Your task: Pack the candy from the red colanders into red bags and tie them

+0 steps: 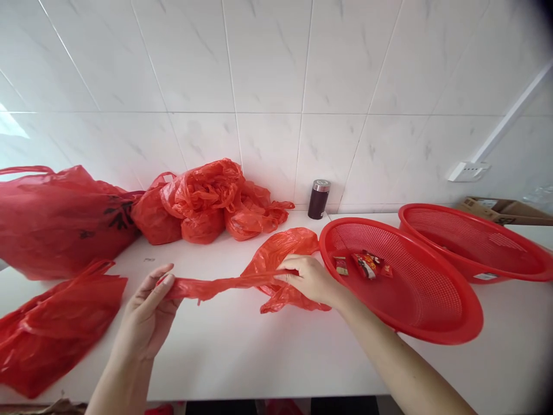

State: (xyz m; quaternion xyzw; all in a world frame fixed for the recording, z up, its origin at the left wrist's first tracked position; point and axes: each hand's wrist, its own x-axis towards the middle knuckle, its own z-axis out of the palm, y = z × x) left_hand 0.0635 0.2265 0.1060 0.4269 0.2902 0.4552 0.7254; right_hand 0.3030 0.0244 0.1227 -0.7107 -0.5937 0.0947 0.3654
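A red plastic bag (pixel 280 248) rests on the white table, with one part of it drawn out into a long twisted strip. My left hand (pixel 151 311) pinches the strip's left end between thumb and fingers. Farther along, my right hand (pixel 309 279) grips the same strip close to the bag's body, partly covering it. Between the two hands the strip runs nearly level above the tabletop. Beside my right hand stands a red plastic basket (pixel 432 271) holding several small wrapped packets (pixel 367 265).
A second red basket (pixel 470 236) stands at the right, near a cardboard box (pixel 505 208). Several filled red bags (pixel 203 202) line the tiled wall. A large red bag (pixel 64 213) and a flatter one (pixel 60 328) lie left. A dark flask (pixel 318 200) stands at the back.
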